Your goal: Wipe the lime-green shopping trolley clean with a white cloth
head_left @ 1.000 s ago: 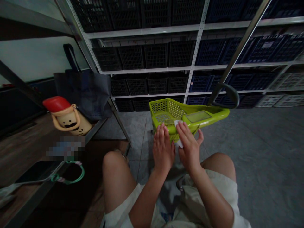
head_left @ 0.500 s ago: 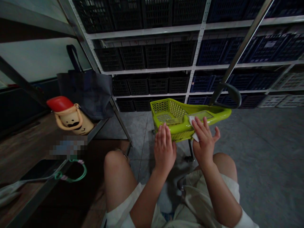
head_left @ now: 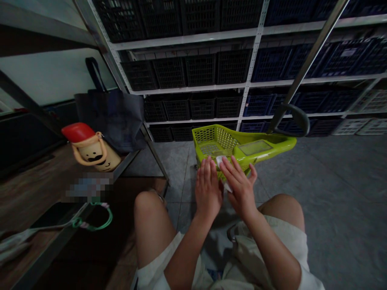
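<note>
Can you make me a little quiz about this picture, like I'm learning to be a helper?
1. Which side's grip lies over the white wipe?
A) left
B) right
C) neither

2. True or false: the red-topped bottle has a moustache on it.

3. Fill the gap: behind the green basket, the shelves hold rows of ____.

Key:
1. B, the right grip.
2. True.
3. Crates.
</note>
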Available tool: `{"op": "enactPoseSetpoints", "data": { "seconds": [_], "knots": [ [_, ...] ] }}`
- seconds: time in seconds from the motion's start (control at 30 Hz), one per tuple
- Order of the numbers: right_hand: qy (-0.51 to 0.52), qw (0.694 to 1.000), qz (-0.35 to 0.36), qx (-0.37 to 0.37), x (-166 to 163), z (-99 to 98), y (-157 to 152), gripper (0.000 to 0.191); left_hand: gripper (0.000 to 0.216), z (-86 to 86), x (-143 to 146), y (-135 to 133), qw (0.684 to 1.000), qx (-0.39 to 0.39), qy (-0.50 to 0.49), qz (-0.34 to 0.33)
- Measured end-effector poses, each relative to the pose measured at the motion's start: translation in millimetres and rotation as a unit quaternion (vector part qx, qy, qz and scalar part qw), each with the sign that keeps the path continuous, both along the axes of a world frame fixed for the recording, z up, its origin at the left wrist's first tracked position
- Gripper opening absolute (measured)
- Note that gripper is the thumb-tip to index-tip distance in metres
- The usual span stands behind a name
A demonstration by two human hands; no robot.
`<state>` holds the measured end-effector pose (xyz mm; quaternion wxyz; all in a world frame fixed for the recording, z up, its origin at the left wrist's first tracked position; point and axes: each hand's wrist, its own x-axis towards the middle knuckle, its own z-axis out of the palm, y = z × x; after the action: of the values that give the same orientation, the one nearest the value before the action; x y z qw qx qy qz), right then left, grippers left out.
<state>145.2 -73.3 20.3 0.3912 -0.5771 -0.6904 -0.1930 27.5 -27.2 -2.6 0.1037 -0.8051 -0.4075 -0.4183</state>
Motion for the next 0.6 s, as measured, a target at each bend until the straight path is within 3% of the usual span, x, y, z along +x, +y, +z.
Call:
{"op": "enactPoseSetpoints", "data": {
  "seconds": [0.13, 0.27, 0.47, 0.6],
  "knots": [
    [0.043, 0.994, -0.091, 0.047, 35, -4.1, 3, 0.08, 0.081, 5.9, 1, -4, 1.0, -0.01, 0.002, -0.002],
    [0.084, 0.984, -0.143, 0.071, 32, -7.3, 6, 0.081, 0.081, 5.8, 4, -4, 1.0, -0.012, -0.01, -0.005],
    [0.043, 0.999, 0.0, 0.005, -19, -3.3, 5, 0.074, 0.074, -5.0, 6, 2, 1.0, 0.002, -0.008, 0.026],
    [0.023, 0.999, 0.029, 0.0, -19, 1.2, 5, 0.071, 0.074, -5.6, 2, 3, 1.0, 0.008, -0.008, 0.018]
  ]
}}
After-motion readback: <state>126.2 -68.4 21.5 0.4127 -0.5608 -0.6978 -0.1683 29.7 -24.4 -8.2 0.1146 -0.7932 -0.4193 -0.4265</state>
